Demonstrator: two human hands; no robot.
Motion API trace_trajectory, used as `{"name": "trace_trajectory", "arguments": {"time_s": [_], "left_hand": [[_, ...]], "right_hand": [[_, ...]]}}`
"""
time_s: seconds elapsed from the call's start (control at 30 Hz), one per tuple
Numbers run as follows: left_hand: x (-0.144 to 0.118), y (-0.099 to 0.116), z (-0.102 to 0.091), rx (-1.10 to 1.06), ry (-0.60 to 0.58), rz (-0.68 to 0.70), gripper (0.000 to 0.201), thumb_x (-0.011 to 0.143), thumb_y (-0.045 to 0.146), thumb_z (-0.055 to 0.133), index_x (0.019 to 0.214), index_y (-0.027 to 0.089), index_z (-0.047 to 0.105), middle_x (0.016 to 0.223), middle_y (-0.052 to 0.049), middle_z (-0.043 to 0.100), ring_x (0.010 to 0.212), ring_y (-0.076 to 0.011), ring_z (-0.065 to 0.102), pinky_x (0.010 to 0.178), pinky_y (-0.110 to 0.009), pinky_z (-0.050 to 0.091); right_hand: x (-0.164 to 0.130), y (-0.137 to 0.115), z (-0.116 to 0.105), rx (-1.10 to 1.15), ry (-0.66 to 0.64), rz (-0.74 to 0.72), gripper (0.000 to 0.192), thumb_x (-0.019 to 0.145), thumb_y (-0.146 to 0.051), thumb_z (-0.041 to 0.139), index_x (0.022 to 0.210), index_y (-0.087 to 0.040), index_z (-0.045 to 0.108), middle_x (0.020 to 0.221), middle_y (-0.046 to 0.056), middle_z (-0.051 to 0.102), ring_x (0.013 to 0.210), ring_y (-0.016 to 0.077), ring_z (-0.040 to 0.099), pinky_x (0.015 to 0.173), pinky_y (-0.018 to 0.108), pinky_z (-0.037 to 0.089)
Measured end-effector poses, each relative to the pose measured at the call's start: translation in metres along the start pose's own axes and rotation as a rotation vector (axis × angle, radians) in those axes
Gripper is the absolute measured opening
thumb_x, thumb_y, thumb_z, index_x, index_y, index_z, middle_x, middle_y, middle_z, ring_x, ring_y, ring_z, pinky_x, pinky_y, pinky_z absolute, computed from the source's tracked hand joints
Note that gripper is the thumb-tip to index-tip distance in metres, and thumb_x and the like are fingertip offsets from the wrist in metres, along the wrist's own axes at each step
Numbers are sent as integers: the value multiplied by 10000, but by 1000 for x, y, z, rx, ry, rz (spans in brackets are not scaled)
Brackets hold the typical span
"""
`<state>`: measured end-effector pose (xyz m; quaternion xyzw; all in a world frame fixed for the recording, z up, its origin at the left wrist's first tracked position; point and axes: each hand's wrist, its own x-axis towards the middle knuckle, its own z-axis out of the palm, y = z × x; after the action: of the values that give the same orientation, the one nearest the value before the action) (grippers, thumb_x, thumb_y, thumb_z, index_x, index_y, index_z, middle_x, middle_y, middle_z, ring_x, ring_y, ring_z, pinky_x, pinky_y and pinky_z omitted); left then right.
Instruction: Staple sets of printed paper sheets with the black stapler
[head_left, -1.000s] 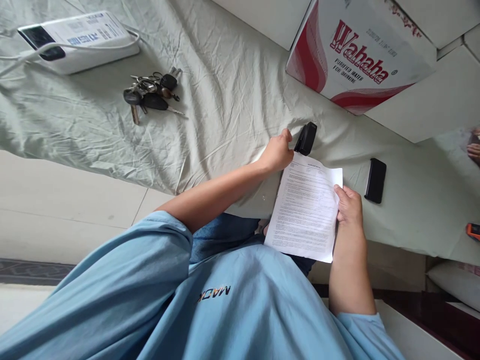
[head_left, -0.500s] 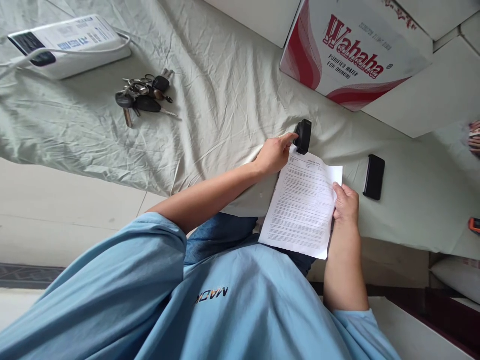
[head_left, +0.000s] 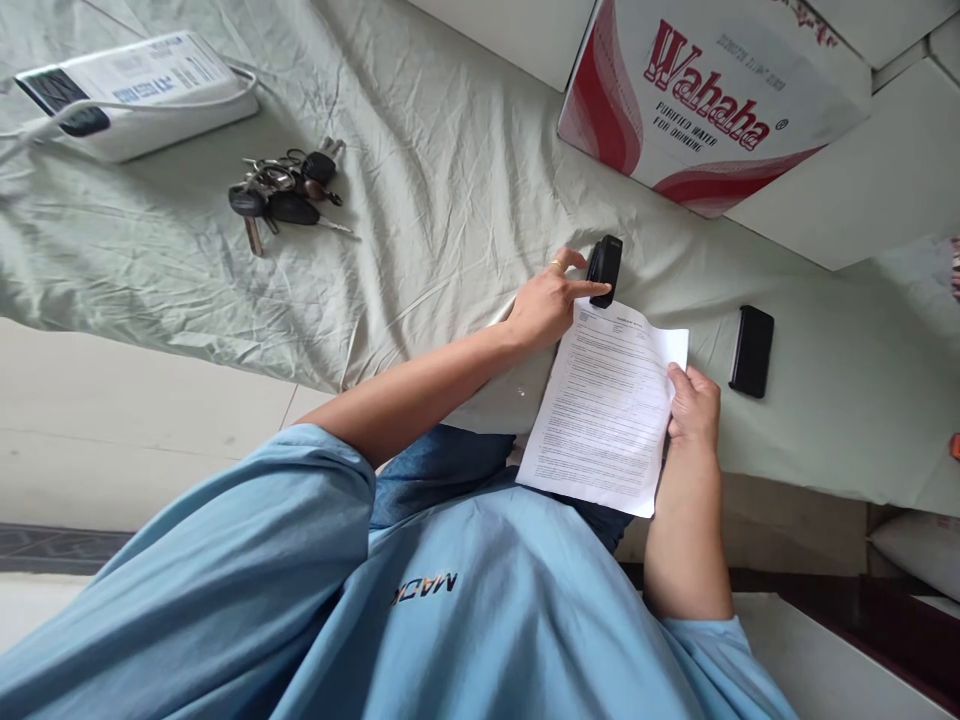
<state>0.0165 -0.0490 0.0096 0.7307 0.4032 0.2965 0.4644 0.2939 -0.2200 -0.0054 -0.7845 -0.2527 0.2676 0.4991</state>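
Note:
My left hand (head_left: 551,300) reaches across the grey-green sheet (head_left: 450,150) to a small black stapler (head_left: 606,262). Its index fingertip touches the stapler's near end and the thumb is spread above; the fingers are apart and not closed around it. A printed sheet of paper (head_left: 607,410) lies with its top corner right at the stapler. My right hand (head_left: 694,405) grips the paper's right edge, thumb on top. The paper's lower end hangs over my lap.
A black phone (head_left: 751,350) lies right of the paper. A bunch of keys (head_left: 285,190) and a white device with a cable (head_left: 142,85) sit at the far left. A red-and-white Wahaha carton (head_left: 705,90) stands behind the stapler. An orange object (head_left: 955,445) shows at the right edge.
My left hand went from a closed fist beside the stapler to spread fingers, with the index tip now on the stapler's near end. The paper and my right hand barely moved.

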Motion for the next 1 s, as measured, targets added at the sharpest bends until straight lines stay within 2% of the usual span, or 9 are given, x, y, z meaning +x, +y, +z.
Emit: {"name": "trace_trajectory", "arguments": {"time_s": [0.13,0.3,0.47,0.57,0.67,0.7,0.87,0.93,1.0], "left_hand": [[1,0,3,62,-20,-16,485,1027,104,583,1373,261,884,1483,-101,715,1103,-266,761,965,-388,582],[3,-2,5,127,-35,33,570,1016,84,518,1420,267,877,1385,-105,750,1107,-265,758,948,-383,579],[7,-10,0,9,2,151,606,1011,63,480,1476,218,836,1278,-118,777,1127,-249,759,1071,-387,582],[10,-13,-5,-91,64,117,597,983,63,561,1525,193,775,1145,-83,804,958,-188,721,1002,-331,571],[12,-12,-8,-186,50,30,287,1068,189,606,1240,148,833,961,-57,806,792,-141,634,835,-283,521],[12,-11,-9,-222,26,14,268,1116,271,599,1124,145,835,919,-59,801,762,-132,611,790,-275,500],[5,-1,-12,-470,-106,-73,620,1200,635,487,921,169,786,815,-64,741,633,-113,485,627,-287,415],[3,1,-15,-526,-150,-79,642,1176,698,526,836,189,715,773,-47,664,617,-111,436,620,-313,394],[1,1,-17,-507,-197,-51,591,1134,649,655,734,217,598,718,-9,542,628,-113,394,638,-335,376]], "right_hand": [[0,2,0,1,-30,-29,631,671,-771,994,742,-250,645,651,-60,593,614,134,520,558,285,452],[-9,3,-1,90,-87,-63,636,659,-735,1033,951,-219,805,846,9,805,780,206,727,742,352,624],[-37,7,-27,67,-87,-129,536,733,-635,1046,998,-203,870,960,38,879,874,218,795,878,374,662],[-55,6,-44,112,-53,-127,519,736,-592,1062,1050,-210,903,1026,50,908,952,230,829,950,385,678],[-60,0,-48,199,-4,-149,529,724,-568,1070,1091,-219,915,1077,64,920,1006,246,851,996,417,694],[-58,-4,-46,217,9,-166,530,719,-565,1071,1088,-217,915,1075,68,919,1008,252,854,997,430,700],[-27,-19,-22,229,13,-279,515,724,-597,1046,1043,-220,897,1024,61,897,1103,300,858,1071,502,694],[-13,-19,-10,214,-3,-314,509,734,-600,1030,1042,-220,888,1023,53,888,1129,299,850,1095,495,680],[-2,-14,2,186,-18,-332,505,746,-603,1014,1040,-215,876,1016,45,877,1090,283,842,1067,469,678]]}}
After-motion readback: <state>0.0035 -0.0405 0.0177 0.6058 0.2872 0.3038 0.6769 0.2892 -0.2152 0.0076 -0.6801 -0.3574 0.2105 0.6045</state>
